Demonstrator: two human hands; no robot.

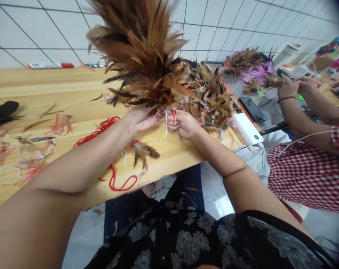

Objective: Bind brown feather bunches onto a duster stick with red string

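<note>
My left hand (139, 118) grips the base of a big upright bunch of brown and black feathers (141, 56). Just to its right, my right hand (183, 125) is closed in a pinch on a thin red string (173, 114) and white strands at the bunch's bound end. Both hands hover above the front edge of the wooden table (59, 97). A pile of loose brown feathers (211, 97) lies right behind my right hand.
Red cord (113, 179) loops across the table near a small feather tuft (141, 151). A white power bank (246, 129) and a black phone (252, 108) lie at the right. A co-worker in a red checked garment handles feathers (295, 89) there.
</note>
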